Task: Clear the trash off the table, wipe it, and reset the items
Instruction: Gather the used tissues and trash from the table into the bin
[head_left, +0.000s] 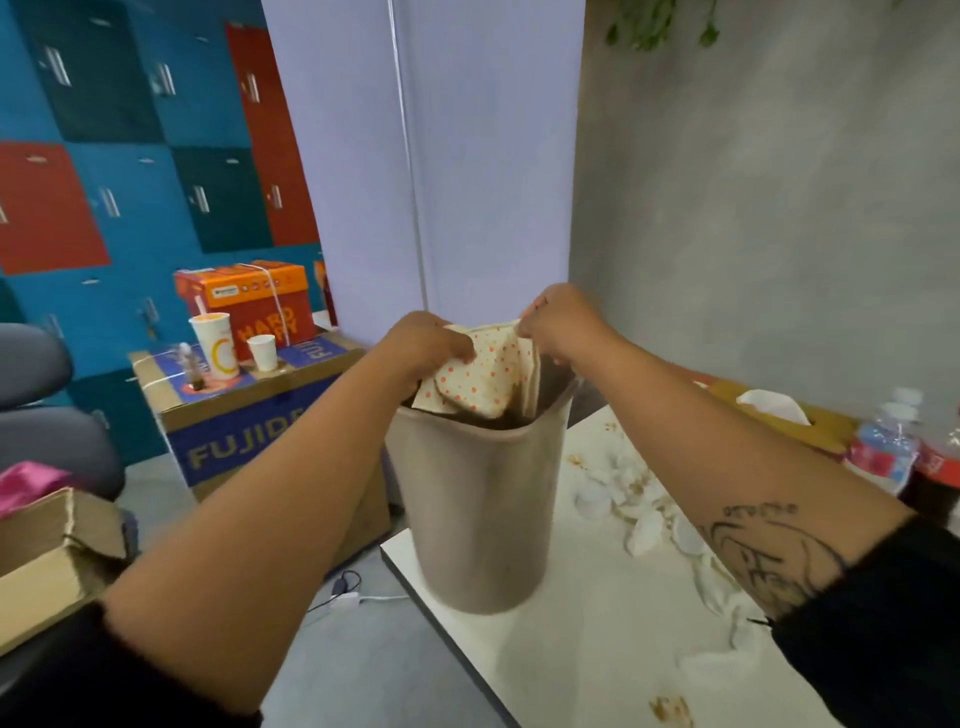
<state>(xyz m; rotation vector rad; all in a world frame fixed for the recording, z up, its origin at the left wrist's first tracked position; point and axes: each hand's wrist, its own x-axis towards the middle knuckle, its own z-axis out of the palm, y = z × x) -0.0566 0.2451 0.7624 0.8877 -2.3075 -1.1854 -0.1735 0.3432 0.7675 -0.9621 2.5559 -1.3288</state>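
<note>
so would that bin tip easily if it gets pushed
Probably fairly tippy: the trash bin is tall and narrows toward its base, and it stands close to the table edge. It looks like light plastic, so it likely slides easily. The polka-dot box at its rim adds weight up high.

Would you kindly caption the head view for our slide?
Left hand and right hand grip a dotted wrapper atop the bin on a littered table.

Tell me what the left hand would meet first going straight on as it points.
The left hand, gripping the dotted paper, points down into the bin: likely the bin's inside first, though depth is unclear.
</note>
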